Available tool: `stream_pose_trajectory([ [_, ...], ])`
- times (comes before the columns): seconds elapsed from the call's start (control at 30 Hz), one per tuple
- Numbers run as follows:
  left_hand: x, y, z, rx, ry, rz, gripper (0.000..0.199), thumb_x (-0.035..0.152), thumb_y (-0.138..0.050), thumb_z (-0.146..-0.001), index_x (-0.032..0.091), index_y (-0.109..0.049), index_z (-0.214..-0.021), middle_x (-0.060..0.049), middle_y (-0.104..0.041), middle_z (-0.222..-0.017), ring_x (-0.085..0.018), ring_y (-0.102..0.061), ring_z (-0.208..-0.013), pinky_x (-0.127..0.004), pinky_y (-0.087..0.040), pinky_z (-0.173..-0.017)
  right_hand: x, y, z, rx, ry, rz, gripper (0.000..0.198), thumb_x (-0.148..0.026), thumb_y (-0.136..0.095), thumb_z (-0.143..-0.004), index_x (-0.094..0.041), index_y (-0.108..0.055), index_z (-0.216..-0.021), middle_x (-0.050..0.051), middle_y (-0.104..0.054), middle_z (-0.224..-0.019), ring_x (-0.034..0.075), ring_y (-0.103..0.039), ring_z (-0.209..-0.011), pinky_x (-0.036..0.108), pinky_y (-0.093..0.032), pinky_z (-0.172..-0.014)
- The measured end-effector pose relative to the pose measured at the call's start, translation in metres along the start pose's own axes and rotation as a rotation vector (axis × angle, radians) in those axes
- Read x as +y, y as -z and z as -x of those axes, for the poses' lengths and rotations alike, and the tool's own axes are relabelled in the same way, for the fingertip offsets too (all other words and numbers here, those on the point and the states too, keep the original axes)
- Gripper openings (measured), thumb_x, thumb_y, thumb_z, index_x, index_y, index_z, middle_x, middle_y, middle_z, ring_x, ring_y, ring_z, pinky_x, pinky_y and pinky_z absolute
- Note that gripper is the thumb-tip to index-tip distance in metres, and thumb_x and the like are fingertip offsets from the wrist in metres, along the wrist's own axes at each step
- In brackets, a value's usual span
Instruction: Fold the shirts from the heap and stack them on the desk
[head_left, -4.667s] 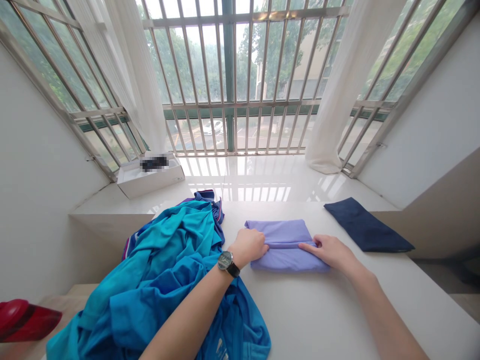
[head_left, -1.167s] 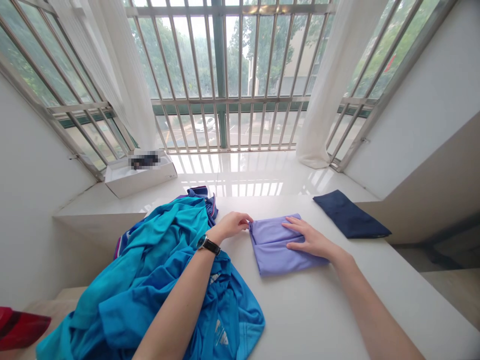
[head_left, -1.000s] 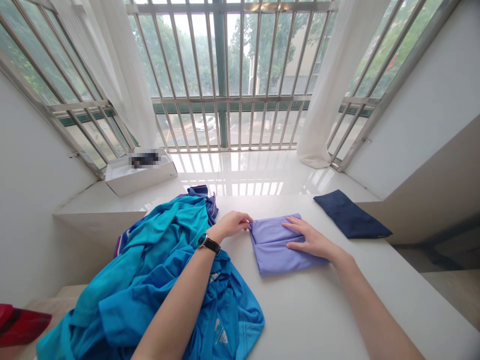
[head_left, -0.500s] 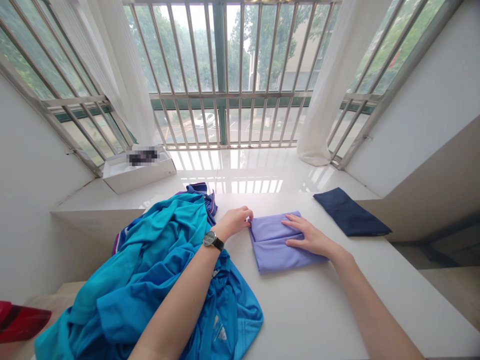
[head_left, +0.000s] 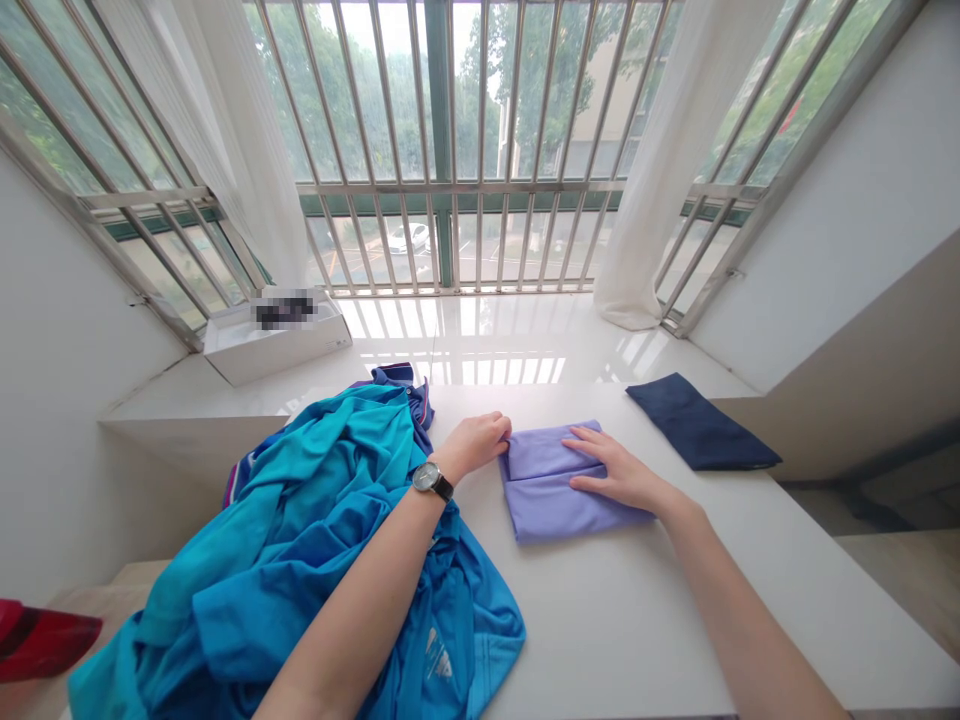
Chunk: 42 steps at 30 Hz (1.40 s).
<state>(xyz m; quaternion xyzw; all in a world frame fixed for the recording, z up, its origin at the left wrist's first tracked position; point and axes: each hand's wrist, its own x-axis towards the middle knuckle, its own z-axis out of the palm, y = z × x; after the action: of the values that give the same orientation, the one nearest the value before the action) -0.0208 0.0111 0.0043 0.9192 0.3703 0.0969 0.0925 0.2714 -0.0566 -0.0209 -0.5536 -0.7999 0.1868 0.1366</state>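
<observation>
On the lilac cloth point(head_left: 551, 508), I see the left hand point(head_left: 477, 444) has moved to pinch the far-left corner; the right hand point(head_left: 619, 478) lies spread atop. A hard tug could skew folds on the white tabletop point(head_left: 622, 620) beneath.

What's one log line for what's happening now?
left hand: pinching folded lilac cloth at far left corner | right hand: spread on it | crumpled blue clothes: to its left | navy cloth: to its right
</observation>
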Motion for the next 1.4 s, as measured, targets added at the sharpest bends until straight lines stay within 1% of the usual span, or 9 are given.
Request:
stream_pose_trajectory([
  [0.1,0.000,-0.003,-0.002,0.009,-0.001,0.006,0.008,0.016,-0.055,-0.088,0.021,-0.060,-0.091,-0.004,-0.063,-0.096,-0.018,-0.064,-0.087,-0.025,-0.048,-0.075,-0.002,0.000,0.000,0.002,0.001,0.011,0.071,-0.064,-0.060,-0.081,-0.023,-0.056,-0.139,0.011,-0.040,-0.155,0.034,-0.034,-0.143,0.050,-0.027,-0.118],
  [0.2,-0.003,-0.004,-0.002,0.029,-0.017,0.089,0.008,0.014,-0.056,-0.085,0.020,-0.061,-0.087,-0.002,-0.064,-0.091,-0.017,-0.064,-0.082,-0.025,-0.048,-0.073,-0.002,0.000,0.000,-0.001,0.003,0.022,0.071,-0.064,-0.060,-0.082,-0.023,-0.055,-0.139,0.011,-0.039,-0.155,0.033,-0.034,-0.143,0.051,-0.027,-0.119],
  [0.33,-0.010,-0.002,0.003,-0.011,-0.055,0.331,0.012,0.016,-0.061,-0.085,0.020,-0.063,-0.096,-0.001,-0.068,-0.089,-0.015,-0.064,-0.081,-0.022,-0.048,-0.072,-0.002,0.000,0.000,0.002,0.005,0.022,0.070,-0.064,-0.059,-0.082,-0.023,-0.056,-0.139,0.012,-0.040,-0.154,0.034,-0.034,-0.143,0.051,-0.027,-0.118],
  [0.4,-0.012,0.000,0.005,-0.021,-0.054,0.391,0.015,0.015,-0.060,-0.086,0.019,-0.064,-0.099,-0.001,-0.069,-0.090,-0.015,-0.065,-0.083,-0.022,-0.049,-0.073,-0.002,0.000,0.000,0.003,0.004,0.015,0.071,-0.065,-0.059,-0.082,-0.023,-0.056,-0.139,0.012,-0.040,-0.154,0.035,-0.034,-0.143,0.051,-0.027,-0.118],
  [0.57,-0.011,-0.001,0.004,0.018,-0.019,0.283,0.018,0.016,-0.060,-0.085,0.022,-0.067,-0.101,-0.002,-0.068,-0.094,-0.016,-0.065,-0.083,-0.025,-0.049,-0.077,-0.004,0.002,-0.001,-0.011,-0.005,-0.004,0.073,-0.066,-0.061,-0.080,-0.022,-0.056,-0.139,0.012,-0.040,-0.155,0.036,-0.033,-0.143,0.051,-0.027,-0.118],
  [0.67,-0.010,-0.004,0.001,0.027,0.011,0.243,0.017,0.015,-0.059,-0.084,0.022,-0.068,-0.097,-0.002,-0.066,-0.097,-0.016,-0.065,-0.081,-0.024,-0.049,-0.076,-0.005,0.003,-0.001,-0.016,-0.012,-0.005,0.073,-0.065,-0.061,-0.080,-0.022,-0.056,-0.139,0.012,-0.040,-0.155,0.036,-0.033,-0.143,0.050,-0.027,-0.119],
  [0.87,-0.009,-0.008,-0.004,0.037,0.045,0.177,0.016,0.013,-0.057,-0.080,0.022,-0.065,-0.090,-0.001,-0.064,-0.085,-0.017,-0.061,-0.078,-0.024,-0.046,-0.069,-0.005,0.002,-0.001,-0.008,-0.009,-0.004,0.072,-0.065,-0.061,-0.081,-0.023,-0.056,-0.139,0.011,-0.040,-0.155,0.036,-0.033,-0.143,0.051,-0.027,-0.118],
  [1.17,-0.009,-0.002,0.001,-0.012,-0.029,0.300,0.018,0.016,-0.054,-0.083,0.020,-0.069,-0.093,-0.001,-0.069,-0.084,-0.015,-0.063,-0.076,-0.022,-0.046,-0.069,-0.002,-0.001,-0.001,-0.009,-0.012,0.021,0.072,-0.063,-0.061,-0.081,-0.022,-0.055,-0.140,0.013,-0.040,-0.154,0.036,-0.034,-0.142,0.052,-0.028,-0.118],
  [1.4,-0.002,0.002,0.002,-0.010,-0.004,0.137,0.020,0.017,-0.058,-0.079,0.022,-0.068,-0.096,-0.001,-0.070,-0.085,-0.017,-0.064,-0.078,-0.023,-0.046,-0.068,-0.003,-0.001,-0.001,-0.002,-0.007,0.034,0.071,-0.062,-0.061,-0.082,-0.021,-0.055,-0.140,0.014,-0.041,-0.154,0.036,-0.035,-0.142,0.052,-0.028,-0.117],
])
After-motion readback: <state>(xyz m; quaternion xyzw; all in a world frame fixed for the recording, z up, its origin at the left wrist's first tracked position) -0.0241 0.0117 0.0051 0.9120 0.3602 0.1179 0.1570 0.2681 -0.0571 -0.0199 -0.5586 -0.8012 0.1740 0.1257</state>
